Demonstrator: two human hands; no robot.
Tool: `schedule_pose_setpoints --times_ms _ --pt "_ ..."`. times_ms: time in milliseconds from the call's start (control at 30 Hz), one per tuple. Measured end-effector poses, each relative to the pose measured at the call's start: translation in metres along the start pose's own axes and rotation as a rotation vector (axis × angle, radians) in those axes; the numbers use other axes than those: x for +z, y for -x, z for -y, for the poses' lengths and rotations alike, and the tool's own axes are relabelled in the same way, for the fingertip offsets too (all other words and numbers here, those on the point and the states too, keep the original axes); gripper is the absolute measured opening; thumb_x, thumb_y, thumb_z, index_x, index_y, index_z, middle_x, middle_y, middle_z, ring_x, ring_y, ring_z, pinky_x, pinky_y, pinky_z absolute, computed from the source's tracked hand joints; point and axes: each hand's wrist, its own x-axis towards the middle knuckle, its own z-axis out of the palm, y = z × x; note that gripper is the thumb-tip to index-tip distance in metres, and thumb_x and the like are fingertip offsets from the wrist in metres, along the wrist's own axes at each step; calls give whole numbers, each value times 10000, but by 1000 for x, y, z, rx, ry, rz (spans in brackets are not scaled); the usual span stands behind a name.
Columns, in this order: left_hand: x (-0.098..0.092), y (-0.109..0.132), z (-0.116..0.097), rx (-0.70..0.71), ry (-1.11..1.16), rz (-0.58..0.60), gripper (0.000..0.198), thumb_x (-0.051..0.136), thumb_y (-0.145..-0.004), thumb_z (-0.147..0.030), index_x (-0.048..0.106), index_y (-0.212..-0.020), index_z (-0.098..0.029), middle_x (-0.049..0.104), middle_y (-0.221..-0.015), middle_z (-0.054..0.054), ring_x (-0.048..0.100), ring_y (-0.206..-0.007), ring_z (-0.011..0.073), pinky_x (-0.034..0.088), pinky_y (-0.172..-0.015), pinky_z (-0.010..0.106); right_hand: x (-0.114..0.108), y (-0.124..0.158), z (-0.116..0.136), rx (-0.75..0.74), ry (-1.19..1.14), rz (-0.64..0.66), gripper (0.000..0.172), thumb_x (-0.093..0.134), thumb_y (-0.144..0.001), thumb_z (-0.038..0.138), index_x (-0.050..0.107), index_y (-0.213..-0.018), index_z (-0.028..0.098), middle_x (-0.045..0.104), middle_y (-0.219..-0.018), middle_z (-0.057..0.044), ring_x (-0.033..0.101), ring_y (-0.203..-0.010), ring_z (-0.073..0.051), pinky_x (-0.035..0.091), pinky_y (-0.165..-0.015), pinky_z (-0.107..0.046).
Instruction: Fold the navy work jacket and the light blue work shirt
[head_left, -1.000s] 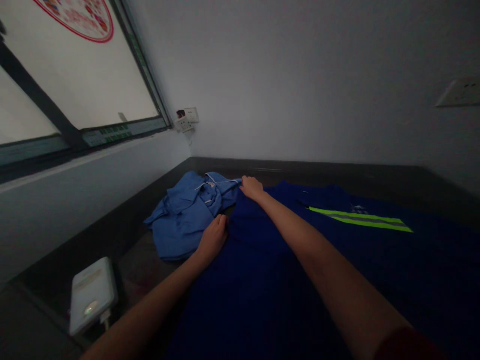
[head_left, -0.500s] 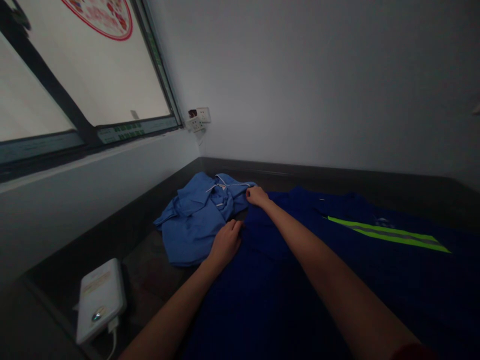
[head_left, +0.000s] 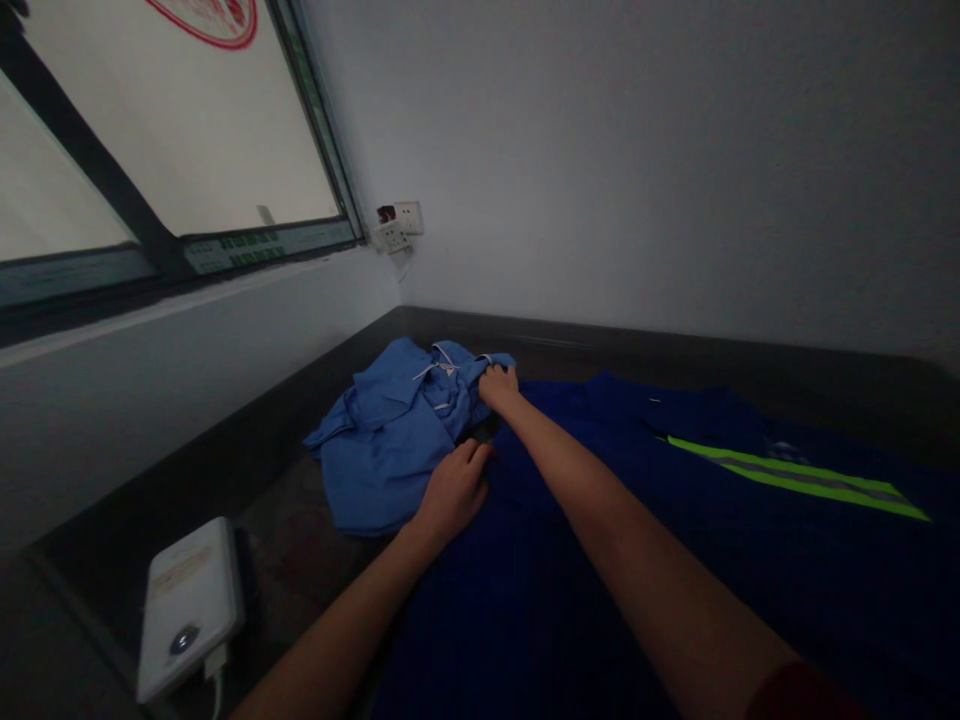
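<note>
A dark blue work jacket [head_left: 570, 560] with a yellow-green and grey reflective stripe [head_left: 795, 477] lies spread over the dark surface. At its left edge my left hand [head_left: 456, 487] is closed, fingers together and bent on the cloth; the fingertips are partly hidden. To the left lies a crumpled light blue garment [head_left: 382, 440] with white piping. My right hand [head_left: 499, 388] is closed on the right end of this garment, near the jacket's upper left edge. Some light blue cloth bunches up behind its fingers.
A white power bank [head_left: 191, 605] with a cable [head_left: 217, 680] plugged in lies at the lower left. The dark surface has a raised rim [head_left: 600, 335] along the wall. Sockets [head_left: 401, 225] and a window [head_left: 247, 130] are in the corner and on the left.
My right hand has moved a little left, and the right end of the light blue garment is bunched up more. My left hand has hardly moved. The camera view has shifted slightly.
</note>
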Motion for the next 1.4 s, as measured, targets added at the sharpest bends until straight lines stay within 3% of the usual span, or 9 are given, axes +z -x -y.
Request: schedule_pose_setpoints --times_ms 200,400,567,700,900,1067,1200,1300,1400 --pt "-2 0 -1 1 -17 29 410 431 -775 -48 484 -1154 -197 531 -1069 68 555 -957 198 460 -851 316 -7 -6 0 26 0 -53 333 552 -909 332 541 -1203 176 552 -1229 -88 577 -1036 -219 500 -863 -436" --pt "-4 0 -4 0 -50 46 407 440 -792 -58 493 -1174 -190 532 -1094 82 562 -958 210 472 -839 334 -17 6 10 67 -50 23 335 563 -903 334 548 -1187 156 571 -1190 -93 592 -1001 -211 511 -838 -418" --pt "-6 2 -9 -30 -104 51 406 439 -808 -60 501 -1185 -196 525 -1133 89 552 -995 210 471 -863 339 -5 19 37 99 -99 72 330 563 -904 330 554 -1175 143 586 -1163 -94 600 -986 -209 514 -833 -414" --pt "-5 4 -10 -27 -141 70 414 447 -816 -69 499 -1201 -212 514 -1185 88 545 -1005 209 466 -870 343 0 17 42 60 -135 34 359 568 -900 337 536 -1206 151 556 -1215 -100 582 -1029 -226 502 -856 -441" --pt "-8 5 -6 -36 -143 66 426 439 -839 -87 486 -1229 -254 509 -1227 69 526 -1049 216 455 -855 352 -20 9 8 -89 -224 -8 313 524 -917 301 563 -1219 230 591 -1247 -63 558 -1117 -191 441 -944 -310" --pt "-13 3 -9 -91 -96 55 374 432 -844 -83 483 -1186 -225 514 -1165 73 518 -1039 197 446 -881 328 -38 23 -32 65 -187 -40 348 383 -960 359 606 -1162 185 611 -1224 -138 554 -1145 -269 433 -934 -394" --pt "-16 2 -12 -88 -110 74 263 408 -867 -99 497 -1094 -197 541 -1064 72 533 -959 199 453 -840 322 -37 36 -46 148 -160 49 442 597 -820 499 673 -1035 120 644 -1135 -224 587 -1084 -358 454 -876 -465" --pt "-18 2 -13 -80 -121 92 244 411 -853 -74 497 -1049 -194 555 -1026 67 537 -938 202 449 -820 315 -30 37 -47 175 -191 110 407 701 -733 463 689 -1002 157 671 -1102 -185 621 -1040 -335 479 -834 -415" --pt "-20 2 -13 -64 -129 93 227 404 -856 -67 500 -1007 -207 563 -985 54 537 -904 198 443 -804 310 -22 31 -49 229 -244 106 278 638 -793 363 682 -1011 197 686 -1092 -130 640 -1021 -277 486 -801 -340"
